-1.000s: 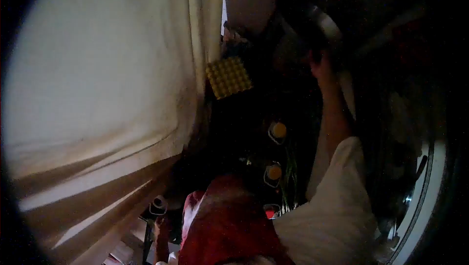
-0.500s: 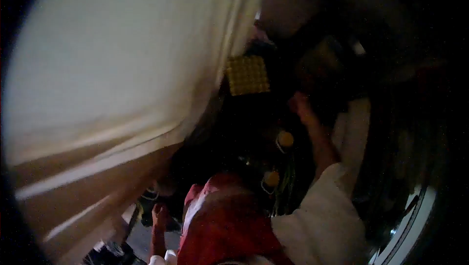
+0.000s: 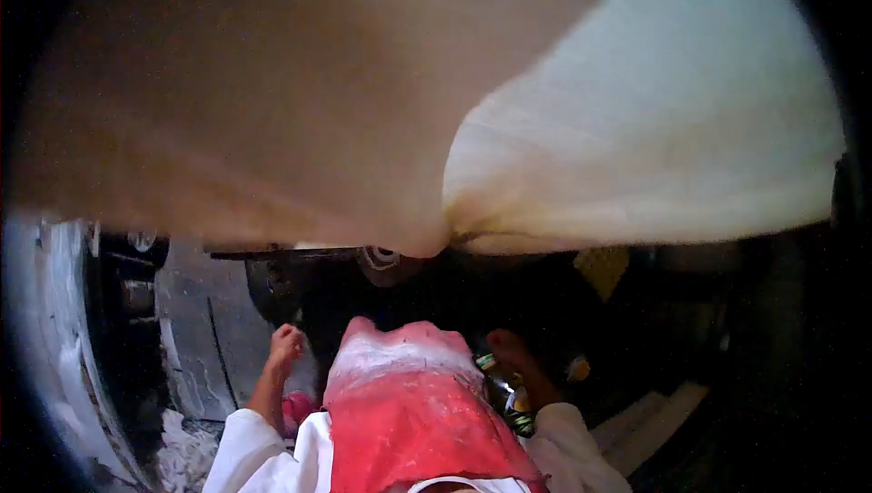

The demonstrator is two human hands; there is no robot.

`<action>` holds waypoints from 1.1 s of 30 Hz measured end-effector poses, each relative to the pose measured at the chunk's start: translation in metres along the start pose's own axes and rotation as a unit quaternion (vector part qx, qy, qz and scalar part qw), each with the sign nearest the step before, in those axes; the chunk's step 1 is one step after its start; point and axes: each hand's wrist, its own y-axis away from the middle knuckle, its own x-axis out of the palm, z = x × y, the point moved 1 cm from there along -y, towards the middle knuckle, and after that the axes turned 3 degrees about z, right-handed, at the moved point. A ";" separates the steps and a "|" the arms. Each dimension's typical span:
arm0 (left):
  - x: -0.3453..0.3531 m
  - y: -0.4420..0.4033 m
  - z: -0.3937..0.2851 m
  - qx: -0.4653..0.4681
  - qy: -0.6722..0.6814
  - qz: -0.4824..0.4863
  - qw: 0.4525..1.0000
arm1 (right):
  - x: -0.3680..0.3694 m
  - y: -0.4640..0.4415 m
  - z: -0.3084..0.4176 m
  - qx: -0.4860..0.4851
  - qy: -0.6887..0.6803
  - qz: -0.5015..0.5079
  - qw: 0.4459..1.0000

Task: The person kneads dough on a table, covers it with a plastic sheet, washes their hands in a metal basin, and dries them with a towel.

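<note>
A large pale cloth (image 3: pixel 636 148) hangs close before me across the upper half of the head view, its lower edge above both hands. My left hand (image 3: pixel 287 342) is low on the left, its fingers curled into a loose fist with nothing showing in them. It is nearest to a grey panel (image 3: pixel 204 330). In deep shadow on the right is my right hand (image 3: pixel 505 346), its fingers too dark to make out. A red apron (image 3: pixel 409 420) with white smears covers my front, between the hands.
White crumpled material (image 3: pixel 186 452) lies at the lower left. A yellow gridded object (image 3: pixel 601 268) shows under the cloth at right. Beside my right arm is a round orange-yellow thing (image 3: pixel 579 368). Pale boards (image 3: pixel 649 429) lie at the lower right.
My view has swung round, and the cloth now spans the top rather than the left side. My right arm, stretched forward before, is now bent lower beside the apron. The left hand stays low.
</note>
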 end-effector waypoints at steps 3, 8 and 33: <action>-0.045 0.001 0.059 -0.071 0.182 -0.114 0.974 | -0.004 -0.025 0.096 0.025 0.191 0.027 0.981; -0.070 0.037 0.193 0.074 0.088 -0.209 0.971 | 0.074 -0.029 0.330 -0.128 0.054 0.192 0.972; -0.189 0.200 0.322 -0.191 0.401 -0.295 0.846 | 0.450 0.128 0.710 -0.239 -0.324 0.719 0.567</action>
